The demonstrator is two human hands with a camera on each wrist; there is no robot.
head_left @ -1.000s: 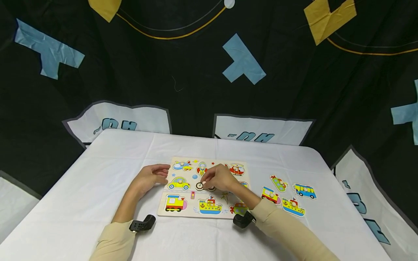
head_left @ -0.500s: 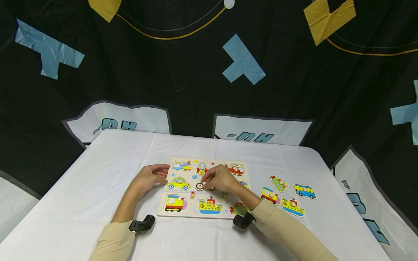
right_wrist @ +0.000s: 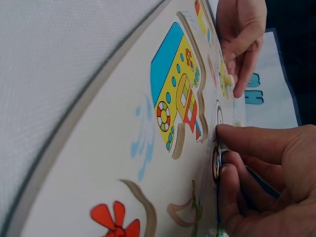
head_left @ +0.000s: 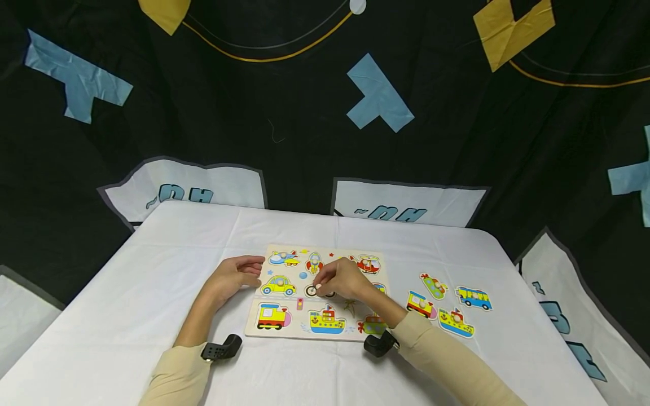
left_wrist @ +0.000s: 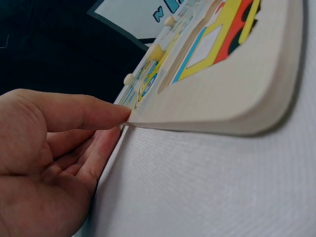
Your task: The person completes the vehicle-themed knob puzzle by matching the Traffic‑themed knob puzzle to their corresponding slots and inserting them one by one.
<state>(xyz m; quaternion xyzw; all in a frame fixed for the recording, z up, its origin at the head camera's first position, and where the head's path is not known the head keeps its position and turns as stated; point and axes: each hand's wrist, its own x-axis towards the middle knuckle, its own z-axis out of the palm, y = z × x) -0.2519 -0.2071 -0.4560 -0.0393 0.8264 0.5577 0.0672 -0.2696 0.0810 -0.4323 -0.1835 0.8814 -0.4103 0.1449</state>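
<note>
A wooden knob puzzle board (head_left: 299,332) lies in the middle of the table. Over its centre my right hand (head_left: 341,276) pinches a two-wheeled puzzle piece (head_left: 310,290); wheels (right_wrist: 216,164) show beside the fingertips and the rest is mostly hidden behind the fingers. At the board's left edge rests my left hand (head_left: 233,276), thumb and fingers extended and apart, thumb tip (left_wrist: 121,114) right at the rim. A car piece (head_left: 278,285) with a knob sits close to that thumb. In the front row, the train recess (head_left: 273,317) and ship recess (head_left: 326,321) show their printed pictures without knobs.
Right of the board lie a loose submarine piece (head_left: 434,286), bus piece (head_left: 474,297), train piece (head_left: 420,303) and ship piece (head_left: 456,322). A white cloth (head_left: 152,270) covers the table; a black patterned backdrop (head_left: 304,141) hangs behind.
</note>
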